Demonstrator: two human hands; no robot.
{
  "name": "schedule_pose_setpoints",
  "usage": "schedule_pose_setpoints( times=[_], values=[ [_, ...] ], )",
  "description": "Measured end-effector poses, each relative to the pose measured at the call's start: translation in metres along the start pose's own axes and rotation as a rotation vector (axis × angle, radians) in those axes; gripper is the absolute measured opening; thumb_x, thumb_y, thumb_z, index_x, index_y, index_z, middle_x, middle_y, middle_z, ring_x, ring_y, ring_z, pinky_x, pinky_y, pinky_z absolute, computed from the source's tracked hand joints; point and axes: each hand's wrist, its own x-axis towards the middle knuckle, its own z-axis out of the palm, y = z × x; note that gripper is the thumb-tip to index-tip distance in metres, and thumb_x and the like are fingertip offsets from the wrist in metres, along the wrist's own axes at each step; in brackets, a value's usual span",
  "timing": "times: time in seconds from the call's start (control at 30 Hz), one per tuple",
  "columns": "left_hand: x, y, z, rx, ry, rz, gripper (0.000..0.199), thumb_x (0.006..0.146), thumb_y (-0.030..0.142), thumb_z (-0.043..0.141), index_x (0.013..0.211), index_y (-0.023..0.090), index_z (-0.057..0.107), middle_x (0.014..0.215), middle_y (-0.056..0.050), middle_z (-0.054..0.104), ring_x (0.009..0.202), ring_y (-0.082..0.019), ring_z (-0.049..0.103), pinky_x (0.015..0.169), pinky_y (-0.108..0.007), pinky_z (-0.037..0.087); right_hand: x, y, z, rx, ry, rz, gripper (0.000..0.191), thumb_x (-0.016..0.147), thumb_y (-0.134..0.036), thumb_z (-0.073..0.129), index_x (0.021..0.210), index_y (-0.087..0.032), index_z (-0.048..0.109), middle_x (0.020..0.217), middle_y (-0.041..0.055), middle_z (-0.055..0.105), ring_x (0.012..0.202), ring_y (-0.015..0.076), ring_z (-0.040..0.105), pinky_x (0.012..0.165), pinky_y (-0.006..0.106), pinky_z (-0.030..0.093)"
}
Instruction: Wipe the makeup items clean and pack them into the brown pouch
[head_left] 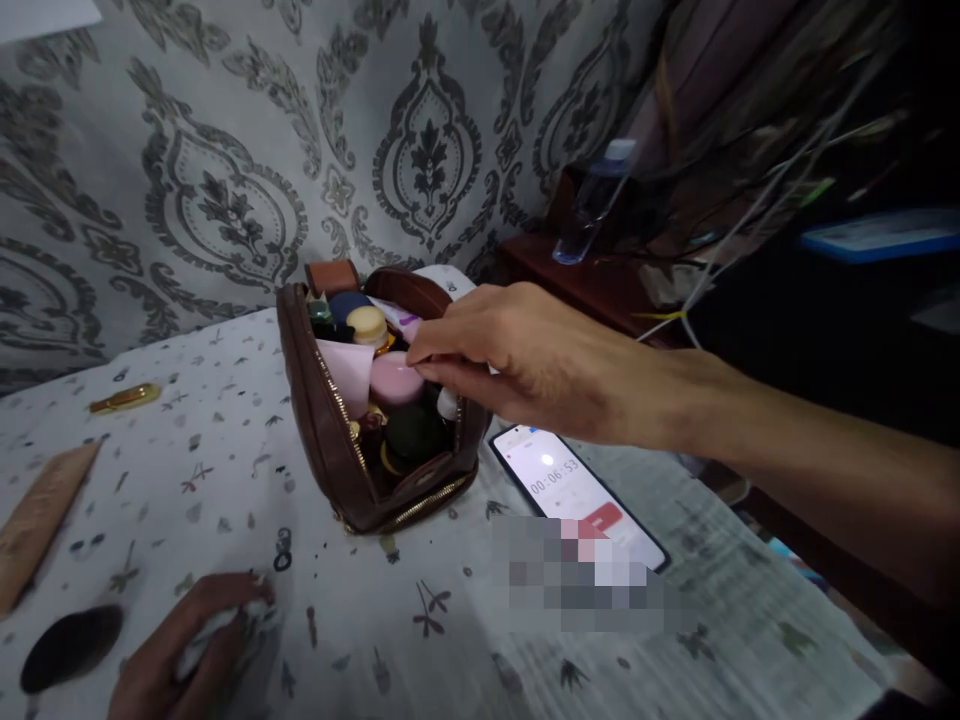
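A brown zippered bag [311, 425] stands open on the patterned cloth, packed with small cosmetic containers. Inside are a round pink container [397, 380], a cream-lidded jar [367, 326], a pale pink packet [346, 375] and a dark round container [414, 435]. My right hand [499, 345] reaches over the bag's right side, its fingers pressed together at the pink container; whether they grip anything is hidden. At the lower left, my left hand [191, 645] is curled round a crumpled whitish wad [259, 620] near the cloth.
Right of the bag lies a lit phone [577, 490] showing a timer. A small amber vial [126, 397], a tan tube [45, 520] and a dark oval object [71, 648] lie at left. A clear bottle [596, 200] stands behind, near loose cables.
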Motion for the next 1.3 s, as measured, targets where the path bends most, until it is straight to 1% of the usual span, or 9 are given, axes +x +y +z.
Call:
schedule_pose_setpoints(
  times=[0.2,0.33,0.47,0.6,0.77,0.9,1.0,1.1,1.3],
  values=[
    [-0.002,0.032,0.001,-0.019,0.075,-0.161,0.033,0.092,0.054,0.052,0.094,0.026,0.07,0.107,-0.004,0.073,0.105,-0.024,0.067,0.097,-0.031,0.052,-0.013,0.012,0.015,0.101,0.086,-0.054,0.023,0.103,-0.025,0.044,0.094,-0.018,0.063,0.075,-0.0005,0.057,0.075,0.0136,0.053,0.077,0.029,0.039],
    [0.0,0.043,0.001,-0.008,0.079,-0.185,0.031,0.093,0.052,0.05,0.094,0.026,0.069,0.106,-0.003,0.073,0.106,-0.024,0.066,0.097,-0.032,0.052,-0.015,0.013,0.019,0.199,0.097,-0.016,0.028,0.103,-0.031,0.044,0.095,-0.018,0.067,0.076,-0.0014,0.059,0.081,0.0139,0.058,0.083,0.031,0.042],
    [0.007,0.039,-0.004,-0.011,0.021,-0.104,0.026,0.094,0.044,0.051,0.092,0.025,0.069,0.1,-0.003,0.073,0.098,-0.023,0.068,0.088,-0.031,0.055,-0.014,0.01,0.017,0.173,0.089,0.052,0.028,0.101,-0.034,0.047,0.09,-0.02,0.069,0.077,-0.0008,0.063,0.085,0.0164,0.063,0.084,0.033,0.045],
    [0.014,0.044,-0.003,-0.063,0.014,-0.016,0.023,0.094,0.033,0.05,0.09,0.021,0.07,0.093,-0.006,0.073,0.091,-0.021,0.069,0.082,-0.03,0.055,-0.019,0.0,0.015,0.131,0.183,-0.001,0.031,0.101,-0.029,0.044,0.087,-0.022,0.071,0.084,0.0022,0.07,0.084,0.0177,0.067,0.078,0.033,0.049],
    [0.016,0.049,0.001,-0.18,0.008,0.158,0.023,0.097,0.026,0.045,0.096,0.018,0.066,0.094,-0.008,0.071,0.089,-0.02,0.067,0.081,-0.03,0.052,-0.028,-0.014,0.03,0.119,0.341,-0.058,0.018,0.099,-0.033,0.054,0.109,-0.032,0.069,0.101,0.0028,0.075,0.091,0.0179,0.07,0.078,0.037,0.053],
    [0.01,0.044,0.004,-0.184,0.055,0.219,0.022,0.099,0.022,0.042,0.099,0.017,0.063,0.094,-0.008,0.067,0.088,-0.018,0.065,0.079,-0.029,0.05,-0.025,-0.042,0.041,0.17,0.385,-0.09,0.015,0.096,-0.029,0.059,0.107,-0.033,0.069,0.1,0.0031,0.075,0.094,0.0189,0.071,0.087,0.037,0.056],
    [0.003,0.043,0.005,-0.205,0.059,0.275,0.023,0.099,0.021,0.039,0.102,0.018,0.062,0.097,-0.009,0.065,0.089,-0.018,0.063,0.079,-0.029,0.049,-0.017,-0.077,0.041,0.279,0.356,-0.169,0.014,0.094,-0.024,0.06,0.104,-0.032,0.068,0.095,0.0027,0.075,0.083,0.017,0.072,0.072,0.03,0.059],
    [-0.001,0.043,-0.001,-0.204,0.095,0.308,0.022,0.098,0.019,0.04,0.102,0.018,0.061,0.095,-0.008,0.064,0.087,-0.018,0.062,0.078,-0.029,0.048,-0.006,-0.113,0.045,0.393,0.252,-0.133,0.013,0.095,-0.024,0.057,0.096,-0.027,0.07,0.092,0.0041,0.074,0.08,0.0167,0.071,0.066,0.027,0.058],
    [0.002,0.034,-0.036,-0.106,0.354,0.19,0.02,0.089,0.014,0.043,0.097,0.019,0.061,0.092,-0.005,0.066,0.089,-0.019,0.062,0.081,-0.03,0.047,0.008,-0.164,0.094,0.621,0.07,-0.061,0.023,0.097,-0.027,0.052,0.09,-0.02,0.072,0.085,0.0053,0.075,0.08,0.0169,0.07,0.071,0.028,0.054]
  ],
)
